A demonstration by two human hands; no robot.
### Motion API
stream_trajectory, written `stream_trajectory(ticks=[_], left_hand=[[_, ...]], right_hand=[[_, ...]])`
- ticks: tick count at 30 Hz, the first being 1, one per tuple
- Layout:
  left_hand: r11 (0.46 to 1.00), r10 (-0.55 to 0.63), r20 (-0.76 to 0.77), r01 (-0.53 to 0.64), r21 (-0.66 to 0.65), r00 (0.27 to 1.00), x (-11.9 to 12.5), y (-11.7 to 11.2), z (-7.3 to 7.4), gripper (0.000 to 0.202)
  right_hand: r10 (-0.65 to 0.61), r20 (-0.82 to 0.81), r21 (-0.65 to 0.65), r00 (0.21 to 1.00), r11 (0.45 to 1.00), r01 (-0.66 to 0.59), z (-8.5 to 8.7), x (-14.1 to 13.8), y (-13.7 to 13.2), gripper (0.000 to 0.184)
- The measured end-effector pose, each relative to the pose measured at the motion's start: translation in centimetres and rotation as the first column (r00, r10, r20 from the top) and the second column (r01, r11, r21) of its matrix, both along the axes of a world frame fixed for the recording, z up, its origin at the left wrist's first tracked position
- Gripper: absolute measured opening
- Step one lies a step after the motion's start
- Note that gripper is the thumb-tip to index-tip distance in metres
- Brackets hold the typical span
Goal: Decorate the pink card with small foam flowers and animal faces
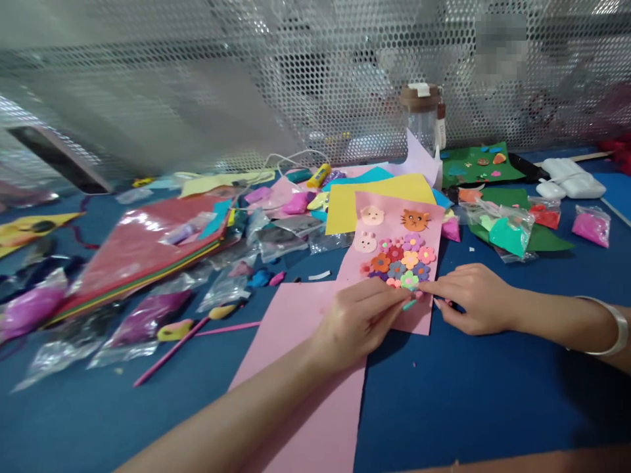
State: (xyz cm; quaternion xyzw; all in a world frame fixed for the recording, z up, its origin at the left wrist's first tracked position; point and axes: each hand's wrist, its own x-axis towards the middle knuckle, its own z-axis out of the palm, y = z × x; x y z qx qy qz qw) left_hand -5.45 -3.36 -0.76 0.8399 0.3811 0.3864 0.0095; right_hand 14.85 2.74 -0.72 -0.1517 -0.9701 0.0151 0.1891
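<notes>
A pink sheet (346,272) carries clay animal faces, among them an orange cat face (415,219) and a rabbit face (365,242), above a cluster of colourful clay flowers (396,269). My left hand (359,318) lies over the sheet's lower part, its fingers pinched together by the light green flower (409,280). A small teal piece (409,305) shows at those fingertips. From the right, my right hand (476,299) reaches with its index finger stretched to the cluster's lower edge, thumb apart. The fingers hide part of the lower flowers.
A larger pink sheet (300,381) lies beneath my left arm. Coloured sheets (152,236), bagged clay (152,315) and pink tools (172,351) cover the left side. Behind stand a lidded cup (420,115) and a perforated metal screen (320,72). More bagged clay (591,225) lies right.
</notes>
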Motion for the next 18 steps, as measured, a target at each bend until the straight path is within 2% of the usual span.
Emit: stream_trajectory(ticks=[3,6,10,14,18], left_hand=[[0.999,0.017,0.053,-0.019,0.042,0.998,0.05,0.47,-0.21,0.015],[0.994,-0.003,0.059,-0.004,0.112,0.998,0.06,0.89,-0.38,0.006],[0.982,-0.037,-0.041,0.044,0.182,0.998,0.05,0.76,-0.3,0.007],[0.988,0.043,-0.051,-0.035,0.151,0.998,0.17,0.34,-0.24,0.021],[0.991,0.068,-0.03,-0.064,0.118,0.997,0.27,0.54,-0.48,0.017]], right_hand=[[-0.034,-0.002,-0.005,0.999,0.999,0.034,-0.13,0.0,-0.24,0.034],[-0.078,0.004,-0.006,0.997,0.997,0.078,-0.29,0.06,-0.32,0.039],[-0.145,-0.001,-0.032,0.989,0.989,0.145,-0.47,0.06,-0.02,0.04],[-0.235,-0.032,-0.081,0.971,0.969,0.232,-0.63,-0.15,0.31,0.035],[-0.313,-0.119,-0.212,0.942,0.935,0.284,-0.53,-0.44,0.6,0.028]])
